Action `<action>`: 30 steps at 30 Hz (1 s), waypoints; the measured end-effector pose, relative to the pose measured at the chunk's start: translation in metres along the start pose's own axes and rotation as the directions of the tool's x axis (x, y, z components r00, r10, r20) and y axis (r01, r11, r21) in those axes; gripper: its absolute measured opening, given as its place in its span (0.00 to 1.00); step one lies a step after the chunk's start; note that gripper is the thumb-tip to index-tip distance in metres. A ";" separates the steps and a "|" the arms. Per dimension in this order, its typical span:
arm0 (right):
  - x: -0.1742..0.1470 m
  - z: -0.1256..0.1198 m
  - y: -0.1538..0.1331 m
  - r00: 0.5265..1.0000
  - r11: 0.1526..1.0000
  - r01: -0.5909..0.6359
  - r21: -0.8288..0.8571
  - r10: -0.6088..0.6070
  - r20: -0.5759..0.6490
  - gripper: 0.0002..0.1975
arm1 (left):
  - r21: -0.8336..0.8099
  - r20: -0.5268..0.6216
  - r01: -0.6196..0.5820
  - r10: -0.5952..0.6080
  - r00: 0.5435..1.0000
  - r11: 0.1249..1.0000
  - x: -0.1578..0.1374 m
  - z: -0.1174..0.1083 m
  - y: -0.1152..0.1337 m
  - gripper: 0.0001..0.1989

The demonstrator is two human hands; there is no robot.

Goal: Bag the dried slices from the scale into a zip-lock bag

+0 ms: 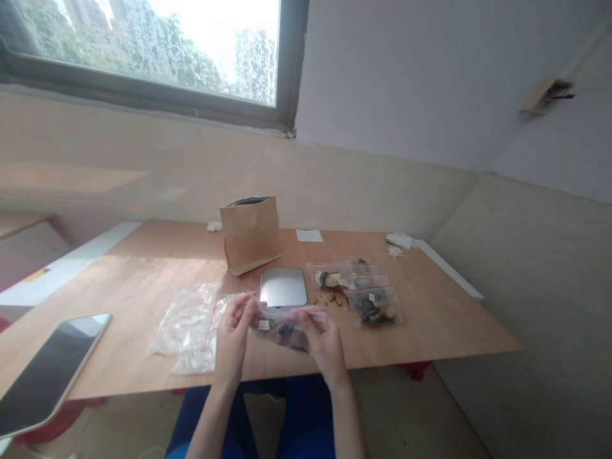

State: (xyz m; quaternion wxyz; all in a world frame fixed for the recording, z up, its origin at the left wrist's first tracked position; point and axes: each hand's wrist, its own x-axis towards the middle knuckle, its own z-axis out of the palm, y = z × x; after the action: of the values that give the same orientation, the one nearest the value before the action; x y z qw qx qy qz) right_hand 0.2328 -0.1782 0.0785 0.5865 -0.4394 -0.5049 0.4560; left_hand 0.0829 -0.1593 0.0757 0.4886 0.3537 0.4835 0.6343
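Both my hands grip a clear zip-lock bag (282, 335) by its red-edged top, above the front of the table. Dark, dried pieces and a small white label show inside it. My left hand (236, 319) pinches the left end of the seal, and my right hand (321, 338) has its thumb on the right end. Just behind the bag lies a flat scale with a silver top (283, 285). To the right rest several filled zip-lock bags (375, 306) holding dark and pale dried pieces. A few loose dried slices (329, 298) sit between them and the scale.
An open brown paper pouch (251, 233) stands behind the scale. Flat clear plastic bags (189, 319) lie left of my hands. A large phone or tablet (52, 370) is at the left front edge. White paper (309, 236) and crumpled scraps (396, 242) lie along the back.
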 end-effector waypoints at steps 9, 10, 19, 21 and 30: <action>0.005 -0.022 0.005 0.998 0.999 -0.021 -0.049 0.018 -0.063 0.17 | -0.008 -0.087 -0.075 0.074 0.993 0.997 -0.002 -0.006 -0.002 0.20; 0.005 -0.023 0.007 0.996 0.998 -0.022 -0.058 0.017 -0.089 0.17 | -0.009 -0.084 -0.072 0.071 0.994 0.997 -0.003 -0.006 -0.003 0.19; 0.006 -0.018 0.011 0.950 0.991 0.019 -0.135 -0.060 -0.307 0.20 | 0.054 -0.019 -0.048 0.049 0.999 0.997 -0.002 -0.003 -0.009 0.21; 0.006 -0.019 0.010 0.950 0.988 0.036 -0.152 -0.081 -0.300 0.22 | 0.076 -0.002 -0.055 0.055 0.998 0.996 -0.001 -0.005 -0.009 0.21; 0.005 -0.017 0.012 0.940 0.982 0.068 -0.177 -0.122 -0.318 0.21 | 0.346 -0.010 -0.227 0.246 0.969 0.910 -0.005 -0.007 -0.003 0.18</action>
State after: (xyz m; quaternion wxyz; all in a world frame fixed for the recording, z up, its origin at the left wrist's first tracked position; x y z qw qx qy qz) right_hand 0.2491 -0.1723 0.0662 0.6456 -0.5308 -0.4568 0.3046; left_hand 0.0787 -0.1656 0.0712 0.3264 0.4721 0.5526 0.6043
